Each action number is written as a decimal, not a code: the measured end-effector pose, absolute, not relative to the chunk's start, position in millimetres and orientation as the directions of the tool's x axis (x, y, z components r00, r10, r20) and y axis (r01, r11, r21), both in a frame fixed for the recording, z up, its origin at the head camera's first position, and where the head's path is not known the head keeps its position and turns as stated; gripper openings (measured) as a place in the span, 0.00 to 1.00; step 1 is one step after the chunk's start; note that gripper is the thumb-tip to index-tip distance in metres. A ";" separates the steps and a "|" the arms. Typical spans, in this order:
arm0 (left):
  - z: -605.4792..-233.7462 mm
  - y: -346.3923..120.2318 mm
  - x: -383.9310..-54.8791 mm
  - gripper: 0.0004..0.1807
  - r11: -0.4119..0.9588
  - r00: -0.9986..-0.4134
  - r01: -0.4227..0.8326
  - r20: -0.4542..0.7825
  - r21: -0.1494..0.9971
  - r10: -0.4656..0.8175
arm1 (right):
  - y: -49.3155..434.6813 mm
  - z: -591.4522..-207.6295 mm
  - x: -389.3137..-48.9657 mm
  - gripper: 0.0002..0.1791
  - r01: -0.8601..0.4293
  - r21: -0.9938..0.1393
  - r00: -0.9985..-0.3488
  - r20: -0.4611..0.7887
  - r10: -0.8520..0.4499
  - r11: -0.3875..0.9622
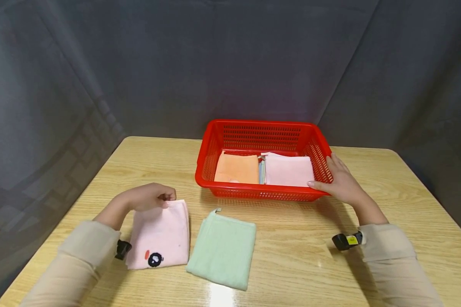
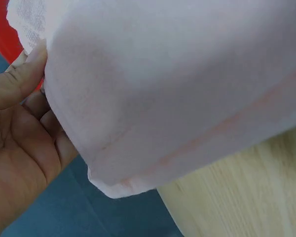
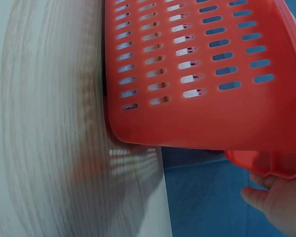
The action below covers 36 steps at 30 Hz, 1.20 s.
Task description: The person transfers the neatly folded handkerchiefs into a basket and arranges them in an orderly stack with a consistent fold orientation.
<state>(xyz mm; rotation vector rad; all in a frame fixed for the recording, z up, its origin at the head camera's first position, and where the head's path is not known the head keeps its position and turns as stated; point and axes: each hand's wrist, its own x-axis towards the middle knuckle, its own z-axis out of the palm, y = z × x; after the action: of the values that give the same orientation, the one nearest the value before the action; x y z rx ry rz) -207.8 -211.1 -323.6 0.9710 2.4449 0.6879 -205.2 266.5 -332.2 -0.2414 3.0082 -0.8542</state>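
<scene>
With thumb and fingers, my left hand (image 1: 153, 197) pinches the top edge of a folded pink towel (image 1: 163, 232). This towel hangs down in front of the hand and bears a black embroidered eye and a small red mark. In the left wrist view the pink towel (image 2: 163, 89) fills most of the picture, and the thumb presses on its edge. My right hand (image 1: 341, 181) holds the right front corner of a red plastic basket (image 1: 261, 186), thumb over the rim. A folded light green towel (image 1: 223, 249) lies on the table between the hands.
Inside the basket, a folded orange towel (image 1: 237, 167) lies on the left and a folded pink towel on the right, with edges of blue and green cloth between them. The wooden table (image 1: 292, 256) ends at a dark grey curtain (image 1: 253, 64) behind.
</scene>
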 end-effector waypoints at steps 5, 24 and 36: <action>-318.5 -213.9 -206.9 0.10 0.633 -0.682 0.512 -0.173 0.581 0.710 | 266.4 -331.7 -205.1 0.58 -0.139 -0.525 -0.989 0.031 -0.145 0.839; -296.0 -209.9 -203.3 0.08 0.640 -0.729 0.561 -0.052 0.524 0.682 | 265.5 -331.2 -206.2 0.58 -0.157 -0.535 -0.986 0.040 -0.161 0.830; -282.0 -209.0 -204.0 0.05 0.655 -0.767 0.561 0.021 0.505 0.641 | 266.3 -330.8 -204.6 0.58 -0.150 -0.529 -0.987 0.033 -0.157 0.835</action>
<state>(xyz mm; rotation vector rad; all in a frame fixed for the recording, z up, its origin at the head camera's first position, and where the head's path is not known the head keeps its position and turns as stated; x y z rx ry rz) -204.0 -209.0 -282.0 0.9921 2.7110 0.7466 -204.6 266.3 -330.8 -0.2510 2.9978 -0.8633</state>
